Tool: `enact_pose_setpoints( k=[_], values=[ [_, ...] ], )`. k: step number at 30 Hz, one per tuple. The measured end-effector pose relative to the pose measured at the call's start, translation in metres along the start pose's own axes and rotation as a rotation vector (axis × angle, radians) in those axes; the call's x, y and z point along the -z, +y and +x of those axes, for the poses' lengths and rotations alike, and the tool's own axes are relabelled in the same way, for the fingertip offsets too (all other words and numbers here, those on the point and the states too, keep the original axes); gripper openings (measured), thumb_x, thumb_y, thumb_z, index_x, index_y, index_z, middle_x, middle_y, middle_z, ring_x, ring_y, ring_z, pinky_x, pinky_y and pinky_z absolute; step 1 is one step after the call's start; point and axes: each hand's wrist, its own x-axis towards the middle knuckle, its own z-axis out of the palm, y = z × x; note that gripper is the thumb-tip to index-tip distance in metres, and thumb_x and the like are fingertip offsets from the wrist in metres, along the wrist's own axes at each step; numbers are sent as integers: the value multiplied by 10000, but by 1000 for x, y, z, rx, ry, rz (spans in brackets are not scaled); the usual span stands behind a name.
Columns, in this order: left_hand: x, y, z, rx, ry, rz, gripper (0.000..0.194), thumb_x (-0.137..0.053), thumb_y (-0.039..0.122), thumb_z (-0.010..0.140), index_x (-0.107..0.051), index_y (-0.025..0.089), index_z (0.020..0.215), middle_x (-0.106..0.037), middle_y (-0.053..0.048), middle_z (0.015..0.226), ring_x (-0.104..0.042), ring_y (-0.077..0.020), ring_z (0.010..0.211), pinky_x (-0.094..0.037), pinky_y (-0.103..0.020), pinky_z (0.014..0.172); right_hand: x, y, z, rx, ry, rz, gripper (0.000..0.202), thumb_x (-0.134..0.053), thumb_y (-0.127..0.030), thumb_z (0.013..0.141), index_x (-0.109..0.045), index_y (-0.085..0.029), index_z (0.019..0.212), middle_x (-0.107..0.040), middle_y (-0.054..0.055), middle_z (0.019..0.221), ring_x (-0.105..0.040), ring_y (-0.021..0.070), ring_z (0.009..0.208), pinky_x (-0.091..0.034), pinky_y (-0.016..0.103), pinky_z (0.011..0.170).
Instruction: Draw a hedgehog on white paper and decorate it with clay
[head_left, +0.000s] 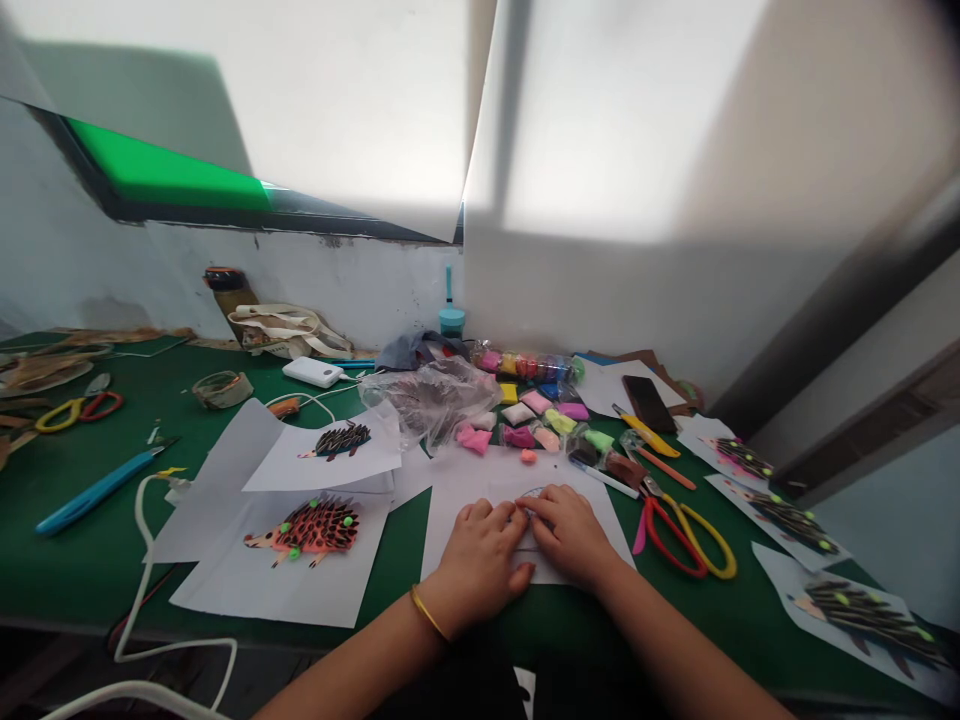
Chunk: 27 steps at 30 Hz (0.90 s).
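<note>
My left hand [484, 555] lies on a white sheet of paper [457, 475], fingers bent a little and the thumb apart, with a yellow bracelet [429, 612] at the wrist. Against its fingertips, my right hand [566, 530] has its fingers bent together and pressed down on the sheet. Part of a bluish line drawing [534, 491] shows between the hands. Whatever is under the right fingertips is hidden. Beyond the hands sit several packets of coloured clay [517, 435] and a small orange lump [528, 457].
Scissors [686, 540], a pen [606, 478], a yellow cutter [649, 435] and a phone [647, 403] lie to the right. Hedgehog pictures stand on both sides, one pink-bodied hedgehog [315, 525] at left. A blue cutter [101, 490] and a white cable [142, 560] lie farther left.
</note>
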Motion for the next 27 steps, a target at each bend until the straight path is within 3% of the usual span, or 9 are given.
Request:
enact_pose_setpoints(
  k=[10,17,27],
  values=[
    [1,0,-1,0,4,-13,645,-607,492,819,-424,247,1387,-538,-61,1327,-474,-288,1091,-376,-441,964,-2,4,1,-27,7,48,352,-490,-227,900,-639,-295,1212,-618,42,1006,-521,216,1006,-362,352,896],
    [1,0,0,-1,-2,0,565,-596,486,828,-484,248,1328,-535,-63,1329,-477,-291,1091,-375,-447,961,1,-2,0,-14,-15,9,309,-527,-243,891,-670,-330,1150,-614,28,981,-522,210,974,-355,353,877],
    [2,-2,1,1,-7,-8,607,-611,504,805,-462,264,1342,-508,-34,1395,-466,-293,1103,-362,-458,963,-6,11,2,-49,76,112,305,-492,-205,869,-642,-225,1134,-649,53,1017,-544,220,984,-385,347,901]
  ],
)
